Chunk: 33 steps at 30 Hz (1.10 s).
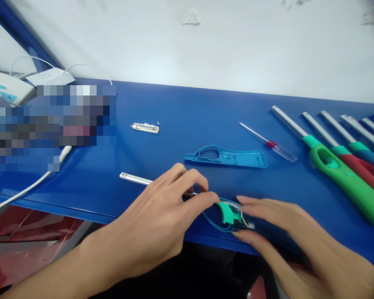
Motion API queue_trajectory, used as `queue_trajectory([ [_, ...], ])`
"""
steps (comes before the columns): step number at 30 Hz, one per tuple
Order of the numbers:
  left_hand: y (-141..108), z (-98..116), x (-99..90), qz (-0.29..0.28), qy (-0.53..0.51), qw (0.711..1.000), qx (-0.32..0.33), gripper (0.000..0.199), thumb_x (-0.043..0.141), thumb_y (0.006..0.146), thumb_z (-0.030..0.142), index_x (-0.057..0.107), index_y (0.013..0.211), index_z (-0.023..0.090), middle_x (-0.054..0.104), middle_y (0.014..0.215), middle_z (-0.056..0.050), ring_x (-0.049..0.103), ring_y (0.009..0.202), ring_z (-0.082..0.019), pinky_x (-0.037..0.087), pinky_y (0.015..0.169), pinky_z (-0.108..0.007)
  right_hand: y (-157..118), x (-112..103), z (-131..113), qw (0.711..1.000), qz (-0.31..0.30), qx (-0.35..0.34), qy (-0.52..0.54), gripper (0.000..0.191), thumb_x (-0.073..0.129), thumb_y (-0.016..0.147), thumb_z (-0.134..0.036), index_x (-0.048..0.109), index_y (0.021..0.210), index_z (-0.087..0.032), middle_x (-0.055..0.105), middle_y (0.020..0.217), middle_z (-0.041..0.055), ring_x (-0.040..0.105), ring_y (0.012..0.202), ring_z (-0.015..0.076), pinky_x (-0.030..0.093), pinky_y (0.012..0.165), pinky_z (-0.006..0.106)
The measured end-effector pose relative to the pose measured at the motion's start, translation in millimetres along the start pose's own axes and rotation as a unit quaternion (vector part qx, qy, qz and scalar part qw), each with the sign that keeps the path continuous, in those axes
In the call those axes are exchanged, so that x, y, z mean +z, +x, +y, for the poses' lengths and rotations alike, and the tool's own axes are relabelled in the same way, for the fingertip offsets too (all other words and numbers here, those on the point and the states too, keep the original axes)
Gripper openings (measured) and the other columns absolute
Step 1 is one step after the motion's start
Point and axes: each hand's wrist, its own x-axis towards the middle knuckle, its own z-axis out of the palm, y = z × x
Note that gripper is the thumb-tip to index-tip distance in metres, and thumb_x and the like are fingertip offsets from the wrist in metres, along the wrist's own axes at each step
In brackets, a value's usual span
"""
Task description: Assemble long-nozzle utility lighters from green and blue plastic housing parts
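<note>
An opened long-nose gas lighter lies near the front edge of the blue table. It has a blue half shell (212, 223), a green trigger (227, 212), a thin white wire and a silver tube (134, 178) pointing left. My left hand (168, 207) is closed around the lighter where tube and shell meet, and its fingers hide that joint. Thumb and fingers of my right hand (299, 232) grip the two long sides of the shell's handle end. Just behind lies the matching blue half shell (251, 160), hollow side up.
A clear-handled screwdriver (282, 153) lies to the back right. Several lighters with closed bodies, among them a green one (345, 178), line the right side. A small clear capsule-like part (146, 128) lies behind my left hand. A white cable (34, 185) crosses the left.
</note>
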Motion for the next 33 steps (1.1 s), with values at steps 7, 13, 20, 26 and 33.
queue_trajectory([
  [7, 0, 1, 0.5, 0.008, 0.009, 1.0, 0.005, 0.062, 0.04, 0.078, -0.017, 0.06, 0.127, 0.015, 0.052, 0.119, -0.008, 0.045, 0.097, -0.021, 0.046, 0.084, -0.037, -1, -2, -1, 1.0, 0.003, -0.005, 0.0, 0.022, 0.064, 0.101, -0.034, 0.067, 0.123, -0.031, 0.075, 0.125, -0.0077, 0.068, 0.115, 0.0125, 0.048, 0.106, 0.02],
  [13, -1, -1, 1.5, 0.008, 0.008, 1.0, 0.014, 0.059, 0.041, 0.081, -0.016, 0.059, 0.129, 0.015, 0.053, 0.12, -0.009, 0.044, 0.098, -0.021, 0.046, 0.088, -0.039, -1, 1, -1, 1.0, 0.004, -0.013, -0.007, 0.024, 0.065, 0.101, -0.03, 0.068, 0.124, -0.031, 0.074, 0.129, -0.0092, 0.067, 0.119, 0.0132, 0.045, 0.111, 0.022],
  [20, 0, -5, 1.2, 0.009, 0.001, 1.0, 0.02, 0.057, 0.04, 0.086, -0.014, 0.06, 0.129, 0.017, 0.055, 0.117, -0.008, 0.042, 0.089, -0.02, 0.045, 0.081, -0.037, -5, 1, 3, 0.999, 0.011, -0.015, -0.029, 0.024, 0.061, 0.103, -0.038, 0.067, 0.126, -0.034, 0.073, 0.131, -0.0103, 0.068, 0.116, 0.0139, 0.05, 0.103, 0.022],
  [26, 0, -6, 2.0, 0.023, 0.009, 1.0, 0.012, 0.053, 0.043, 0.088, -0.012, 0.061, 0.129, 0.018, 0.057, 0.115, -0.008, 0.043, 0.092, -0.022, 0.048, 0.081, -0.038, -7, 12, 11, 1.0, 0.012, 0.0, -0.011, 0.028, 0.063, 0.101, -0.042, 0.066, 0.128, -0.038, 0.073, 0.13, -0.0102, 0.068, 0.117, 0.0159, 0.05, 0.104, 0.026],
  [33, -4, -16, -1.9, 0.046, 0.031, 0.998, -0.008, 0.05, 0.042, 0.09, -0.011, 0.066, 0.124, 0.018, 0.061, 0.111, -0.008, 0.046, 0.093, -0.023, 0.049, 0.08, -0.038, 20, 2, 8, 1.0, 0.006, -0.015, -0.027, 0.03, 0.056, 0.102, -0.052, 0.063, 0.128, -0.038, 0.075, 0.124, -0.006, 0.072, 0.111, 0.018, 0.057, 0.091, 0.031],
])
